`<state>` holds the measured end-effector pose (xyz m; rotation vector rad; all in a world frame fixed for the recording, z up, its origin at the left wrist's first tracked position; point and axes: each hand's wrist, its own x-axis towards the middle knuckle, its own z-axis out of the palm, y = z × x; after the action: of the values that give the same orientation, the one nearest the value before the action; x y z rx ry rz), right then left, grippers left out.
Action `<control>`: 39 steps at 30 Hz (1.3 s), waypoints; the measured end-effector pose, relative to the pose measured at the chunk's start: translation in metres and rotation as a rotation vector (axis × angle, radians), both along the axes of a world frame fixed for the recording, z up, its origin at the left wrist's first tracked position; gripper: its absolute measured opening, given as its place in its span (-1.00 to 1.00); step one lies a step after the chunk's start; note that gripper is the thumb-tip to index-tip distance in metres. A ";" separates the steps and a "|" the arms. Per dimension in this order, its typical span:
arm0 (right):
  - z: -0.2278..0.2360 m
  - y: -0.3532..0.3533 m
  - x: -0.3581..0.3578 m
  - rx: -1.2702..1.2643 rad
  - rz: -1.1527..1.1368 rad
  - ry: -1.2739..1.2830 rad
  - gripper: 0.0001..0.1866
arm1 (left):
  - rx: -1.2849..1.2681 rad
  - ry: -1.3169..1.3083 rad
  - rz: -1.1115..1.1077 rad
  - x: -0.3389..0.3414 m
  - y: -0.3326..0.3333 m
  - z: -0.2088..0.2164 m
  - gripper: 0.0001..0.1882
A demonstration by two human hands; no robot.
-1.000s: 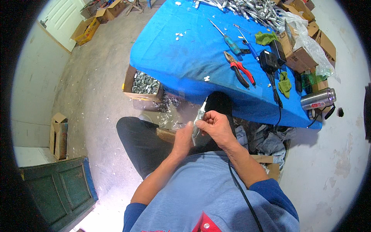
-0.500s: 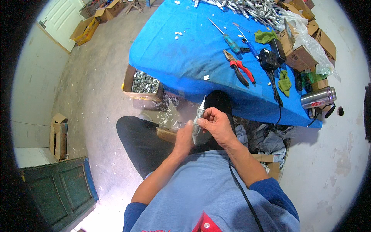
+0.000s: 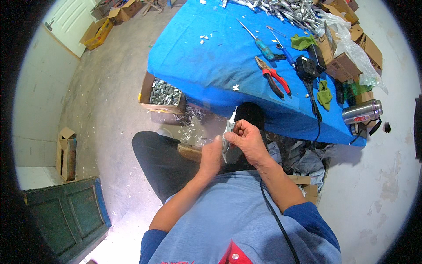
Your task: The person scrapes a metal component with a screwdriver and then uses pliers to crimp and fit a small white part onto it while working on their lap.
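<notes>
Over my lap, between both hands, is a slender grey metal part (image 3: 229,127) with a white collar and a thin rod at its upper end. It stands tilted, with the rod pointing away from me toward the table. My right hand (image 3: 247,140) pinches it from the right with thumb and bent fingers. From the left, my left hand (image 3: 211,155) closes against its lower half; the thumb shows, while the other fingers are mostly hidden. Just beyond the rod, a small white plastic piece (image 3: 236,87) lies near the edge of the blue-covered table (image 3: 193,53).
Red-and-black pliers (image 3: 273,78), a teal-handled screwdriver (image 3: 264,49) and a black power adapter (image 3: 305,67) lie on the table. Many metal parts (image 3: 288,14) are heaped at the far side. A steel flask (image 3: 363,111) lies at right. Below left, a carton (image 3: 161,107) holds metal pieces.
Both hands stay close together at the grey metal part. The part has shifted slightly right and its angle has changed a little. The things on the table have not moved.
</notes>
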<state>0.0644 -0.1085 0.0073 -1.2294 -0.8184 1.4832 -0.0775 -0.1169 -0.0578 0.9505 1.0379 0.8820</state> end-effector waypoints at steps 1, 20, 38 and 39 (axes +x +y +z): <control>-0.001 0.000 0.000 0.010 0.003 -0.008 -0.73 | 0.011 0.023 -0.005 0.000 0.000 0.004 -0.43; -0.001 0.002 0.001 0.022 0.057 -0.219 -0.77 | 0.090 0.211 0.059 -0.006 -0.003 0.000 -0.42; -0.016 0.004 0.000 -0.104 0.211 -0.112 -0.78 | -0.368 -0.097 -0.056 -0.007 0.001 0.015 -0.47; -0.016 0.004 0.001 -0.108 0.223 -0.128 -0.78 | -0.356 -0.094 -0.069 -0.008 0.000 0.013 -0.47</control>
<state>0.0651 -0.1044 -0.0091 -1.3596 -0.9980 1.6575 -0.0856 -0.1169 -0.0452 0.6351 1.0326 0.6502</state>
